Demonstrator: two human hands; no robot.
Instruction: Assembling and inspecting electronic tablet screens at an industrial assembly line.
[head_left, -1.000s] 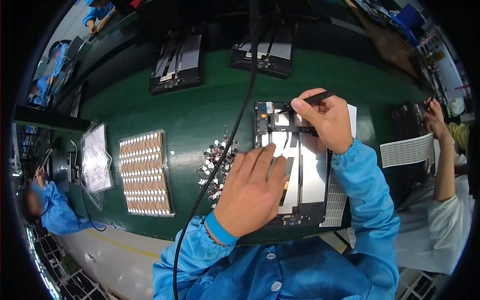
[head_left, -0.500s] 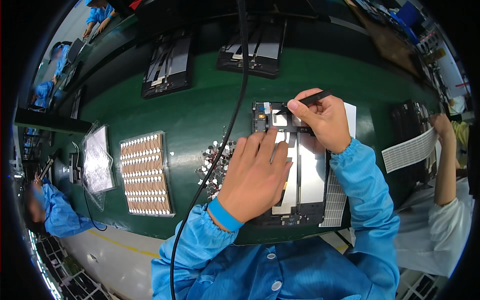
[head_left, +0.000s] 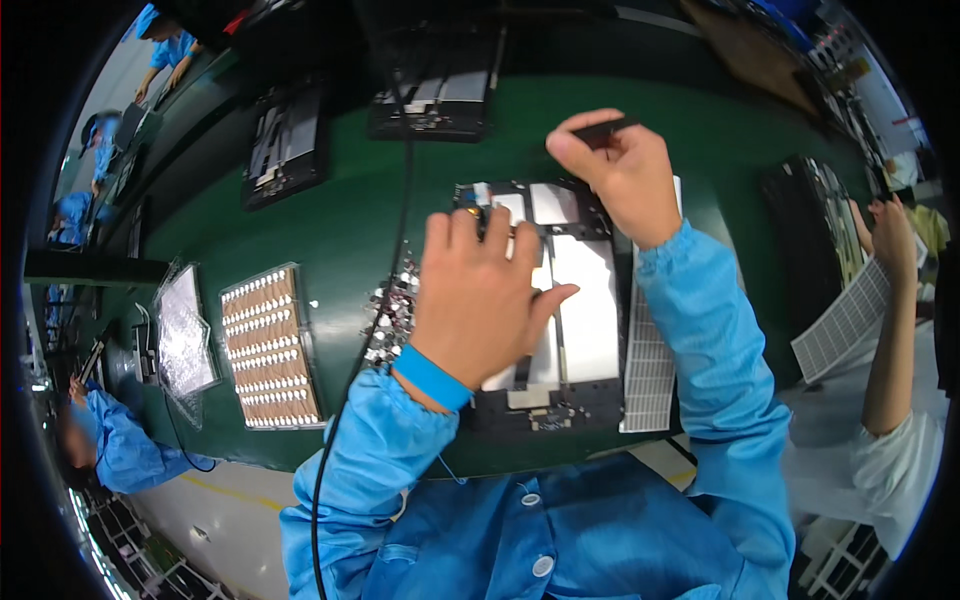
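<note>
The left hand [head_left: 480, 305] lies over the open tablet [head_left: 588, 310], its fingers a bit spread and not gripping anything. The tablet sits on the green table [head_left: 350, 190], next to a white sheet with little boxes [head_left: 648, 370]. Above its far right corner, the right hand [head_left: 625, 185] pinches a black stick [head_left: 605, 130]. Farther away lie two more tablets [head_left: 285, 150].

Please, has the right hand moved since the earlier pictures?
Yes. Judged against the clear tray of small white parts, the right hand has moved forward, higher in the picture.
</note>
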